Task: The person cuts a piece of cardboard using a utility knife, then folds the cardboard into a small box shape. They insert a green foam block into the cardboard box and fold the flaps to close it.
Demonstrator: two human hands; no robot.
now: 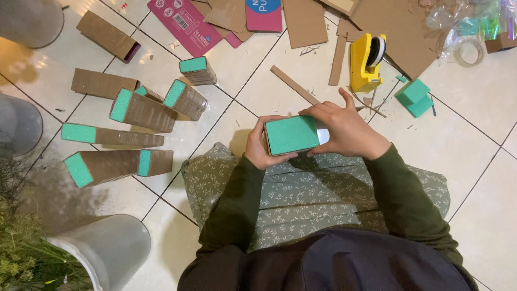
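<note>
Both hands clamp one green-foam block [292, 134] over the lap: left hand [257, 148] cupping its near-left end, right hand [344, 129] pressing the wrap flat on the right. Best keep that wrap taut. Seven wrapped blocks [142, 110] lie far left, one yellow tape dispenser [366, 62] far right.

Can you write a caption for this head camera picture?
Two hands, left hand and right hand, hold a brown cardboard box with green foam top.

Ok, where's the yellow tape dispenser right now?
In the head view, the yellow tape dispenser stands on the tiled floor at upper right, beyond the right hand, beside cardboard sheets.
</note>
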